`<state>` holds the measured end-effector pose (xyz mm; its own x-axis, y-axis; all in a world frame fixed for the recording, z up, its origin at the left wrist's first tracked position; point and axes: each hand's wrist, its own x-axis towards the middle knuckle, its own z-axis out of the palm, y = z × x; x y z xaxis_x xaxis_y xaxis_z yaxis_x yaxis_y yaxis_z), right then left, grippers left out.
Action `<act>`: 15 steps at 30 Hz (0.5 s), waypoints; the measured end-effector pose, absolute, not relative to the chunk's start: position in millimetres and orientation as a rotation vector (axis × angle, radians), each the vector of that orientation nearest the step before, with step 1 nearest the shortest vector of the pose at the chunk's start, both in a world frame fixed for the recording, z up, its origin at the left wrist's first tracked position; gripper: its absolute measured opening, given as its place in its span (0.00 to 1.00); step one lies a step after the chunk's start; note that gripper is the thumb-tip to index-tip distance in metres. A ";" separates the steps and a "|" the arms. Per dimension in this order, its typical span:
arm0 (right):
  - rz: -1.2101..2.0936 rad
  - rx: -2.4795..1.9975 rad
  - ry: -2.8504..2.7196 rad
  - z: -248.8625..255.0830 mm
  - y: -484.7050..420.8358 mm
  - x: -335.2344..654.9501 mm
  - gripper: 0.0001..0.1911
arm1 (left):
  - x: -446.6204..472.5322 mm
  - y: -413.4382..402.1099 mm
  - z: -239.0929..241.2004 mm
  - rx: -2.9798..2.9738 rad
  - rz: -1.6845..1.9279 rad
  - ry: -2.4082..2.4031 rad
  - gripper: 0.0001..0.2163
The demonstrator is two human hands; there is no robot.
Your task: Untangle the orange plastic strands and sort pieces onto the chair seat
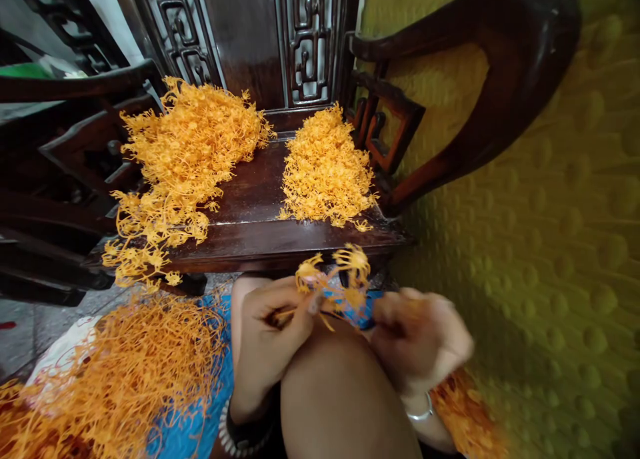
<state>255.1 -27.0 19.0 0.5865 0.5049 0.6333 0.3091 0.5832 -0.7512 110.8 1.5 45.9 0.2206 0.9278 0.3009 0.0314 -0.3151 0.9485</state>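
My left hand (267, 332) is closed on the stem of a small orange plastic sprig (333, 279) just above my knee. My right hand (417, 335), blurred by motion, is closed at the sprig's other side with fingers pinched together. Both hands sit in front of a dark wooden chair seat (255, 209). On the seat lie two heaps of orange plastic pieces: a big loose heap (185, 159) on the left, spilling over the front edge, and a tighter heap (325, 172) on the right.
A tangle of orange stems (115, 372) covers a blue cloth (185, 432) at lower left. More orange pieces (465, 419) lie by my right wrist. A yellow-green bumpy wall (550, 245) fills the right. The chair's curved armrest (480, 79) arches overhead.
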 end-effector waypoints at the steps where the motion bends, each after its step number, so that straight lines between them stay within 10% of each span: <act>1: 0.099 -0.895 -0.872 17.8 -26.4 253.9 0.22 | 109.8 -0.5 43.7 1.584 1.304 0.999 0.11; 11: 0.720 -0.833 -0.773 27.6 -25.4 255.6 0.02 | 121.5 -6.3 38.4 1.278 1.085 0.818 0.13; 15: 0.841 -0.984 -0.849 24.1 -25.0 263.6 0.18 | 121.3 -3.2 38.9 1.315 1.040 0.775 0.13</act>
